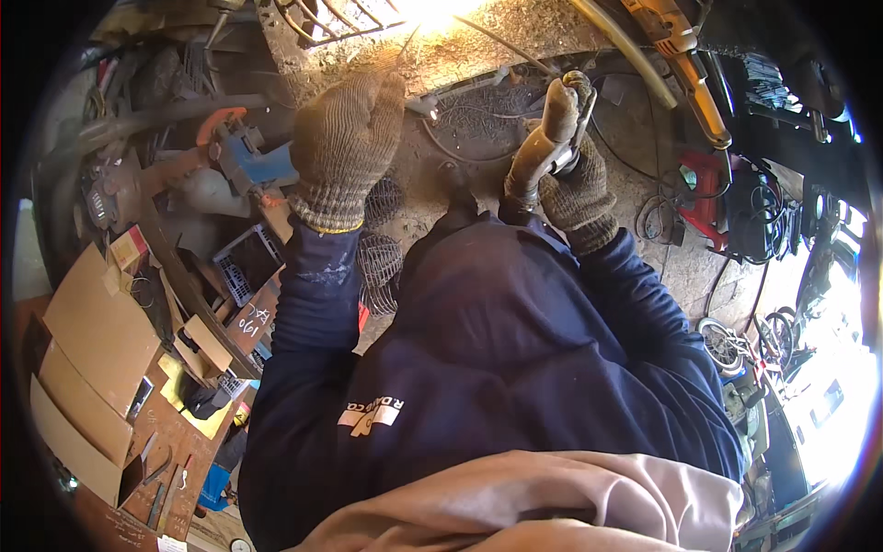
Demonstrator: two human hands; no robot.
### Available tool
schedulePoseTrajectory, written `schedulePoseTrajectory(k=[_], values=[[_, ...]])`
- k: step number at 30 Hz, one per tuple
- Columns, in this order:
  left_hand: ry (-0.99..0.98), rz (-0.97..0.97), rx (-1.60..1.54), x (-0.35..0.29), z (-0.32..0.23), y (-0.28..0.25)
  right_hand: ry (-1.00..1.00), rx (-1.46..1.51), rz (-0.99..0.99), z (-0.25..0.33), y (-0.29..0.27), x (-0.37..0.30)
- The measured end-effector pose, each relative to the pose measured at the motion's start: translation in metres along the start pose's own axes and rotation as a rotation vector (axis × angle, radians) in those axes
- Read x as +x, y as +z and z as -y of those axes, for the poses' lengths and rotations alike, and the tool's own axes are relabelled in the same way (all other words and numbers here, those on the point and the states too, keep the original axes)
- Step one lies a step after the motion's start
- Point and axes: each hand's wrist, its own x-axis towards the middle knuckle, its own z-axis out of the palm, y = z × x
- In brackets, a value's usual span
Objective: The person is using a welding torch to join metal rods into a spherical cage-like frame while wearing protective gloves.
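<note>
My left hand, in a worn knitted work glove, reaches forward with its fingers curled toward a thin wire or rod below a bright white glare at the top; what it grips is hidden by the glove and the glare. My right hand, also gloved, is closed around a tan welding torch handle that points up toward a flat wire mesh piece lying on the dirty ground. A metal grid lies beside the glare. Both forearms wear dark blue sleeves.
Round wire mesh baskets lie on the ground between my arms. Cardboard pieces, small tools and a blue tool clutter a bench at left. A red machine with cables and an orange power tool stand at right.
</note>
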Motion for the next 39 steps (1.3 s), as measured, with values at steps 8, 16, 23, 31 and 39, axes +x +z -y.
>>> schedulePoseTrajectory(k=[8,16,23,31,39], values=[[-0.024,-0.165,-0.048,0.000,0.001,0.008,0.007,0.393,-0.035,0.027,0.005,-0.004],[-0.010,-0.260,-0.320,0.015,-0.015,-0.005,-0.016,0.336,-0.007,0.023,0.004,-0.001],[0.004,-0.278,-0.269,0.012,-0.009,0.004,0.038,0.051,0.117,0.014,-0.004,-0.003],[-0.025,-0.233,-0.262,0.010,-0.009,0.004,0.016,0.144,-0.004,0.005,0.001,-0.002],[-0.019,-0.226,-0.291,0.010,-0.008,0.005,-0.022,0.061,0.031,0.014,0.002,0.002]])
